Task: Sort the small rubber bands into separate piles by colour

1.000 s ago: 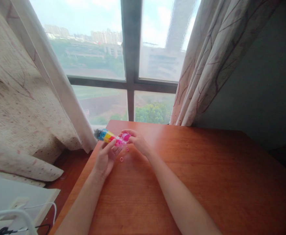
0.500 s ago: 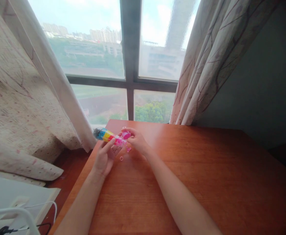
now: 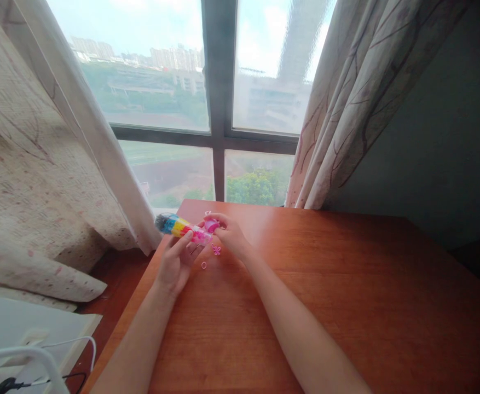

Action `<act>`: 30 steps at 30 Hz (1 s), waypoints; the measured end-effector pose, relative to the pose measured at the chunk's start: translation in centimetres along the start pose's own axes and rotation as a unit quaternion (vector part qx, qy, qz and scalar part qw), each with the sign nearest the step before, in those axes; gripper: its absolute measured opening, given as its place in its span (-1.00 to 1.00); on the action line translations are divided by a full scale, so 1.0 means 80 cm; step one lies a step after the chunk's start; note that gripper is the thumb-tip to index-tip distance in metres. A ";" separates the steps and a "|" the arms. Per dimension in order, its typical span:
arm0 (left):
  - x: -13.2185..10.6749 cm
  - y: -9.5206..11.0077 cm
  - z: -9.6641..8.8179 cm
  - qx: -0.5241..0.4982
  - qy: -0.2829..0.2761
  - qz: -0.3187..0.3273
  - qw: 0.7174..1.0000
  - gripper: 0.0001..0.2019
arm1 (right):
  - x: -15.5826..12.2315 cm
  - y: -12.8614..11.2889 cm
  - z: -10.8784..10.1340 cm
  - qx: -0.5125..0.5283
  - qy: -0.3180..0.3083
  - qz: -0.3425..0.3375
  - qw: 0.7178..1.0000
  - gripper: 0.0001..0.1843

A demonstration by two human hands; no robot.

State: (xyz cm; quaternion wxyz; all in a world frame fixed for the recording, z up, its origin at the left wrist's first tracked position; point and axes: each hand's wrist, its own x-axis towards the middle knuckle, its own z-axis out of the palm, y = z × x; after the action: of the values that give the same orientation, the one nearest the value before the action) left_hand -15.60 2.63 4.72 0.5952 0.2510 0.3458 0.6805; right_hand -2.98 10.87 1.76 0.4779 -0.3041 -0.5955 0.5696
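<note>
My left hand (image 3: 178, 261) is wrapped round a clear tube of small coloured rings (image 3: 179, 227), banded black, blue, yellow, red and pink. The tube lies tilted above the far left of the table, its pink end towards my right hand (image 3: 229, 234). Between the fingers of that hand is a pink cap (image 3: 211, 225), close to the tube's end; whether they touch I cannot tell. Just below, several pink rings (image 3: 217, 250) sit in a small cluster. One single pink ring (image 3: 203, 265) rests nearer to me, and another small ring (image 3: 207, 213) shows behind the cap.
The brown wooden table (image 3: 330, 306) stretches to the right. Beyond its far edge stands a window (image 3: 219, 139) with a curtain on either side, the left curtain (image 3: 128, 219) hanging close to the table. At lower left are a white panel and cables (image 3: 42, 355).
The pink cluster below the tube looks more spread out now, like a small flower. Both hands, the tube and the cap have hardly moved.
</note>
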 end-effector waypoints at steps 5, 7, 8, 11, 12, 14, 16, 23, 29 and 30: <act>0.001 0.000 0.000 0.000 -0.002 0.003 1.000 -0.75 | -0.005 -0.008 -0.001 -0.004 -0.009 0.003 1.000 -0.56; 0.001 0.000 0.000 0.000 -0.002 0.005 1.000 -0.73 | -0.007 -0.010 -0.002 -0.003 -0.013 0.006 1.000 -0.52; 0.001 0.000 0.000 0.000 -0.002 0.005 1.000 -0.72 | -0.008 -0.011 -0.003 -0.001 -0.015 0.008 1.000 -0.50; 0.001 0.000 -0.001 0.002 -0.002 0.005 1.000 -0.69 | -0.009 -0.012 -0.003 0.005 -0.015 0.009 1.000 -0.53; 0.001 0.000 -0.001 0.002 -0.002 0.005 1.000 -0.69 | -0.008 -0.012 -0.002 0.005 -0.012 0.008 1.000 -0.56; 0.001 0.000 -0.001 0.003 -0.001 0.004 1.000 -0.71 | -0.007 -0.011 0.000 0.005 -0.001 0.004 1.000 -0.66; 0.001 -0.001 -0.001 0.004 -0.001 0.000 1.000 -0.73 | -0.005 -0.009 0.003 0.002 0.013 0.000 1.000 -0.73; 0.000 -0.001 0.001 0.007 0.000 -0.003 1.000 -0.70 | -0.004 -0.003 0.005 -0.002 0.025 -0.009 1.000 -0.71; 0.001 -0.001 0.000 0.010 0.006 0.004 1.000 -0.77 | -0.008 -0.004 -0.002 0.009 0.009 -0.008 1.000 -0.64; 0.001 -0.001 0.000 0.012 0.007 0.005 1.000 -0.77 | -0.008 -0.004 -0.002 0.012 0.008 -0.008 1.000 -0.64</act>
State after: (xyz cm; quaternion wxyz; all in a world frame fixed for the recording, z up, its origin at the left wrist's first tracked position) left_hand -15.57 2.70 4.67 0.5865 0.2547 0.3567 0.6810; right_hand -2.52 10.33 1.89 0.4908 -0.2977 -0.5871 0.5708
